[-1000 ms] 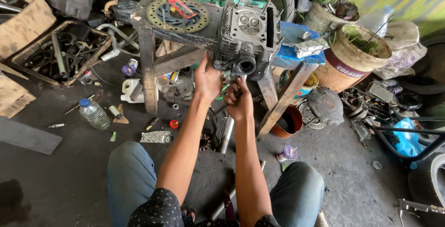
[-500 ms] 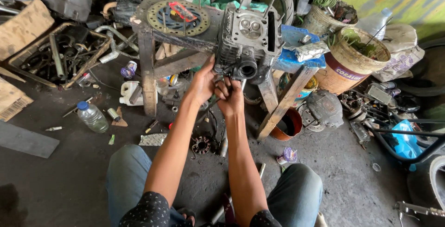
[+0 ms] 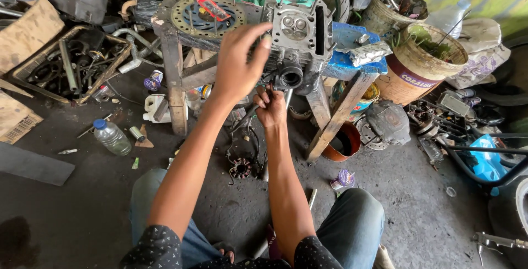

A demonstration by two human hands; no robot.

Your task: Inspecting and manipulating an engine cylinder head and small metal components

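A person seated on the workshop floor steadies a grey engine cylinder head (image 3: 300, 41) at the near edge of a wooden tabletop (image 3: 173, 38). The left hand (image 3: 237, 63) presses against its left side, fingers curled round the casting; the right hand (image 3: 270, 107) (just below the round port) pinches a thin tool. A brake disc (image 3: 206, 19) lies left. Next likely needs firm bracing.

sleeves: short, black, small white dots | trousers: blue jeans | hands (image 3: 236, 63): bare
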